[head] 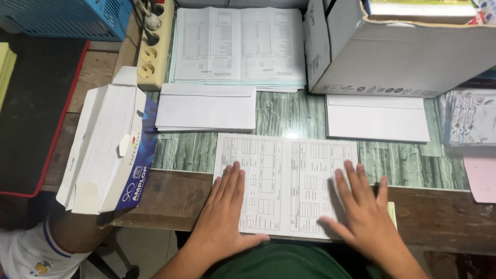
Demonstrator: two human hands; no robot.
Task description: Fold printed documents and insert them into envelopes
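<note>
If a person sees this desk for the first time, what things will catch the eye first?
First, the printed form at the desk's near edge, with the left hand and right hand pressed flat on it. Next, the open box of envelopes at the left, lying partly over the edge. Behind, the large cardboard box fills the far right corner.

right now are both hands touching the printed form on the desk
Touching. The head view shows the left hand and the right hand lying flat, palms down, on the printed form, fingers spread over it.
</note>
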